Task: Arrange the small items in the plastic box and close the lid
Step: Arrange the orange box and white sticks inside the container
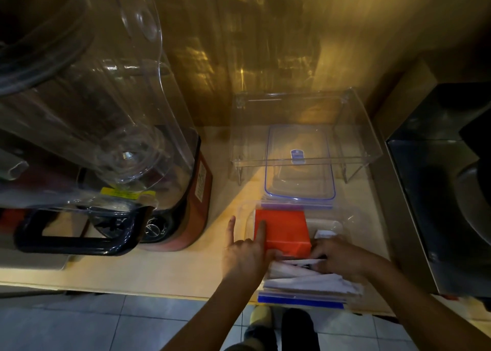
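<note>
**Both hands in the plastic box, lid lying apart behind it**

Head view: a clear plastic box (pixel 345 225) with blue-trimmed edges sits at the front edge of a pale counter (pixel 164 268), its opening facing up. Inside, on the left side, lies an orange packet (pixel 281 231), flat and filling much of that half. Toward the near end of the box a bundle of white paper-wrapped items (pixel 310 279) lies stacked, slanting across the width.

The left hand (pixel 247 255) rests at the box's left side. Its forefinger is stretched out and lies on the orange packet's left edge, while another finger points forward outside the box wall; the remaining fingers curl down toward the white bundle. The hand is not clamped around anything that can be seen (it presses rather than grips).

The right hand (pixel 342 257) is over the right half of the box, fingers bent down onto the white items, just beside the orange packet's near right corner. Whether it is actually pinching one of them cannot be told, since the fingertips are hidden.

The lid (pixel 300 164), clear with a blue rim, lies flat on the counter just behind the box, partly under a clear acrylic stand (pixel 358 127). A blender (pixel 170 218) with a red base stands well to the left.
</note>
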Demonstrator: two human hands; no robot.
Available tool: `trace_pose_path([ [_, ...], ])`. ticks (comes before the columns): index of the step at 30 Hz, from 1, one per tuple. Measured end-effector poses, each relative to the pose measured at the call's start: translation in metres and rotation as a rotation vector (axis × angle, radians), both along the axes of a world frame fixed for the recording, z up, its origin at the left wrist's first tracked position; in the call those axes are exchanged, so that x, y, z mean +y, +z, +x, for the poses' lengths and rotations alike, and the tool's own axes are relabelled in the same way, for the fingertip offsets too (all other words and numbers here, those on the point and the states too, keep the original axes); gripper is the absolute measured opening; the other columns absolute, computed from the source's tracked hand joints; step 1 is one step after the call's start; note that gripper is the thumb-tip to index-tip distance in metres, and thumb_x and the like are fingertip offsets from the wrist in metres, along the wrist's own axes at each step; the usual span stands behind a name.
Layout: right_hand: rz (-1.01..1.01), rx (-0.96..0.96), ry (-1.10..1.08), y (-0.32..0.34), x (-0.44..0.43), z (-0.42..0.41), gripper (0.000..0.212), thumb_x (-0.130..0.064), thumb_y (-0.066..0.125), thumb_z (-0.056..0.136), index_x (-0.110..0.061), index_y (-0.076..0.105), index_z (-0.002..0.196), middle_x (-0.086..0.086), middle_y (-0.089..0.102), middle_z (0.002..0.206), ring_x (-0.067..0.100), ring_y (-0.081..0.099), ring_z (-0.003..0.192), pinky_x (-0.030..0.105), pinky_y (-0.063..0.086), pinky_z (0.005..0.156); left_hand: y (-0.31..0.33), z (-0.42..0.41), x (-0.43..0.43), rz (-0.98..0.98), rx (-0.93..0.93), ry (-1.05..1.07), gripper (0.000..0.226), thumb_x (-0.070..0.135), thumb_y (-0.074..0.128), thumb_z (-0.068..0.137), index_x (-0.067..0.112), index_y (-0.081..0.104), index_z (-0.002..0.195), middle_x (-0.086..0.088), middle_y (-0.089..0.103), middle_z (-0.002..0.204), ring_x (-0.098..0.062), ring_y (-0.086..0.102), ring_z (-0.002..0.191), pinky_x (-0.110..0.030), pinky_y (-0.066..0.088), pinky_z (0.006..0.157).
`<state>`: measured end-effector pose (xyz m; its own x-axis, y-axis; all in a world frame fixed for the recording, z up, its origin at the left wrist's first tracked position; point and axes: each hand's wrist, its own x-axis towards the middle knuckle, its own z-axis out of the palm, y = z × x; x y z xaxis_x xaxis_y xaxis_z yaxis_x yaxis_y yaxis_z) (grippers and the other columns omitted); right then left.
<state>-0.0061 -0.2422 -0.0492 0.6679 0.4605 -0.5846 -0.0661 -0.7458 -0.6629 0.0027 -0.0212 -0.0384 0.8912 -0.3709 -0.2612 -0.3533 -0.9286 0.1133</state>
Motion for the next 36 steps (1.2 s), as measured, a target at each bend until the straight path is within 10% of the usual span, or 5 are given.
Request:
trace_pose_path([
  [10,0.46,0.158,-0.638,-0.002,0.013,-0.002,0.027,-0.018,0.066,0.084,-0.021,0.06,0.11,-0.002,0.072,0.103,0.01,0.069,0.094,0.018,0.054,0.076,-0.002,-0.005,-0.003,0.13,-0.015,0.007,0.068,0.026,0.037,0.092,0.018,-0.002,0.147,-0.006,0.072,0.075,-0.025,0.071,0.082,-0.042,-0.027,0.106],
  [17,0.145,0.022,-0.509,-0.008,0.023,0.0,0.024,-0.039,0.065,0.083,-0.02,0.068,0.099,-0.003,0.073,0.093,0.014,0.067,0.091,0.027,0.05,0.082,0.003,-0.003,-0.003,0.071,-0.007,0.062,0.05,0.022,0.04,0.089,0.018,0.02,0.134,-0.004,0.072,0.074,-0.023,0.071,0.076,-0.041,-0.019,0.112],
  [22,-0.105,-0.147,-0.373,-0.009,0.022,0.003,0.034,-0.051,0.06,0.08,-0.02,0.069,0.071,-0.008,0.059,0.062,0.008,0.055,0.074,0.037,0.033,0.087,0.002,-0.004,0.003,-0.008,-0.043,0.017,0.039,0.025,0.057,0.082,0.021,0.047,0.119,-0.006,0.063,0.104,-0.028,0.059,0.101,-0.051,0.017,0.109],
  [28,-0.15,-0.168,-0.351,-0.008,0.025,0.009,0.036,-0.053,0.059,0.079,-0.024,0.056,0.058,-0.008,0.051,0.058,0.012,0.053,0.075,0.04,0.027,0.088,-0.001,0.014,0.007,0.06,-0.02,-0.034,0.069,0.028,0.062,0.078,0.017,0.025,0.136,-0.012,0.041,0.135,-0.029,0.051,0.119,-0.054,-0.015,0.111],
  [36,-0.236,-0.219,-0.091,-0.009,0.018,0.008,0.032,-0.047,0.049,0.087,-0.019,0.065,0.088,-0.001,0.063,0.096,0.016,0.052,0.099,0.039,0.023,0.092,0.001,0.023,0.001,0.053,-0.018,0.007,0.063,0.02,0.043,0.09,0.018,0.011,0.144,-0.008,0.071,0.09,-0.026,0.067,0.091,-0.044,-0.008,0.118],
])
